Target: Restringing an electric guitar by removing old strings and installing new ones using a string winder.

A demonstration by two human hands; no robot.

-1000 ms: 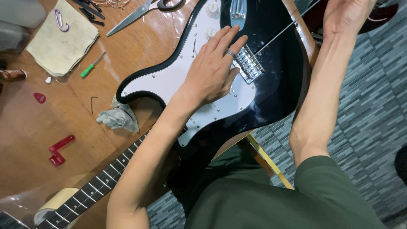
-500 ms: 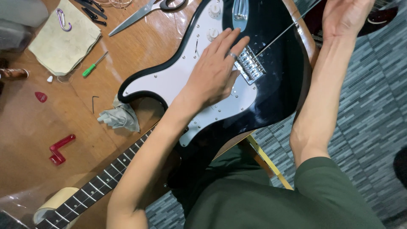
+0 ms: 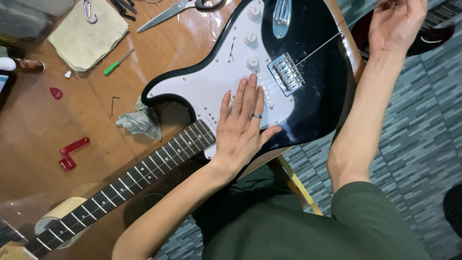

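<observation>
Guitar (image 3: pixel 313 96), black body with white pickguard, lies flat on the wooden tabletop (image 3: pixel 43 125), body at the tabletop's right edge and partly overhanging it, neck (image 3: pixel 130 178) running down toward the lower-left corner where it rests on a roll of tape (image 3: pixel 57 214). Left hand (image 3: pixel 243 127) lies palm-down on the pickguard near the neck joint, grip flat and wide with fingers spread, holding nothing, ring on one finger. Right hand (image 3: pixel 397 24) is raised past the tabletop's right edge, over the floor, grip narrow and pinched on a guitar string (image 3: pixel 320 48) that runs taut from the metal bridge (image 3: pixel 286 73) up to the fingers. Three white knobs (image 3: pixel 250 37) sit just beyond the bridge. Along the far edge: scissors (image 3: pixel 168 10), folded beige cloth (image 3: pixel 86 38) with a carabiner on it, small green screwdriver (image 3: pixel 115 65). Mid-tabletop left of the body: crumpled grey rag (image 3: pixel 137 121) just beside the body's horn, hex key (image 3: pixel 114 103), red pick (image 3: pixel 56 92), red string winder (image 3: pixel 71 151).
</observation>
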